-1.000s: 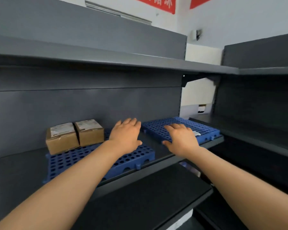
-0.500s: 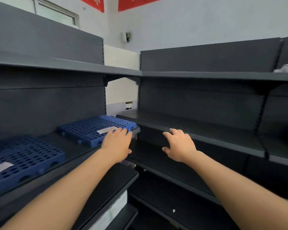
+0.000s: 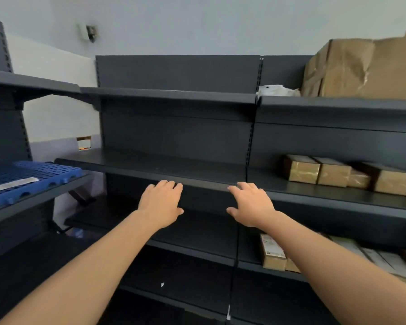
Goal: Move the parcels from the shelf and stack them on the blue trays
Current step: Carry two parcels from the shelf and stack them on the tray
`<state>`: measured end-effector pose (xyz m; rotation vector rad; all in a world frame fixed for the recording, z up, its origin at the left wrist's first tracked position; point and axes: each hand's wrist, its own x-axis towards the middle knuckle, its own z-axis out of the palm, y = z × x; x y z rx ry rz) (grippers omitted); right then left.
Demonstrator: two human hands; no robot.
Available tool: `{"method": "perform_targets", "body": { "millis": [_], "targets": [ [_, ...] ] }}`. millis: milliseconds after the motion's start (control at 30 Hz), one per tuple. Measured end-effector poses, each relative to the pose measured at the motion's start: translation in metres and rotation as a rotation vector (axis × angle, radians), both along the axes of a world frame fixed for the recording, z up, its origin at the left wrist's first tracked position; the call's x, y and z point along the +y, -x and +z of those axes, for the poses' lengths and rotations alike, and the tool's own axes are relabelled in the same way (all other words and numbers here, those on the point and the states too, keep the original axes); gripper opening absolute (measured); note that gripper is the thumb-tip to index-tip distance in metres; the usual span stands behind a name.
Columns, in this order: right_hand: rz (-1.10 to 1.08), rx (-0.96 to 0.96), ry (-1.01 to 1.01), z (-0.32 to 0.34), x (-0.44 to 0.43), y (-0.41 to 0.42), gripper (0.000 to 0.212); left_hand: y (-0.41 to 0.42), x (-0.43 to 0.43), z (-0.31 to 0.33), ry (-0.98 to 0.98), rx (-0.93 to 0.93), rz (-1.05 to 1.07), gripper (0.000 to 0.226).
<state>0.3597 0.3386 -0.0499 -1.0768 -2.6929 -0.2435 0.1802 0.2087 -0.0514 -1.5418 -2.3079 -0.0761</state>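
Parcels (image 3: 319, 171) wait on the right shelf (image 3: 338, 195); left hand (image 3: 161, 205) and right hand (image 3: 250, 205) hover empty, fingers spread. Best reach right, gripping one box squarely.

A stockroom or shop back room — rows of dark grey metal shelving (image 3: 174, 165) with slotted uprights run along a plain pale wall (image 3: 197, 24) and meet at a corner on the left. Brown taped parcels (image 3: 333, 174) sit in a row on the right-hand shelf, more cartons (image 3: 272, 252) on the shelf below, and a large crumpled cardboard box (image 3: 366, 69) on top. A perforated blue tray (image 3: 40, 172) lies on the left shelving — storage fittings, no furniture.
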Motion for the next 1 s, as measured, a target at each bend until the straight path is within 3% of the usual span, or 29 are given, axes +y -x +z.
{"method": "perform_targets", "body": {
  "millis": [800,1000],
  "targets": [
    [-0.532,0.042,0.020,0.002,0.213,-0.232,0.063,-0.198,0.319,0.016,-0.010,0.002,-0.593,0.059],
    [-0.666,0.073,0.039,0.007,0.259,-0.284,0.061,-0.251,0.386,0.023,0.008,-0.039,-0.706,0.067]
  ]
}}
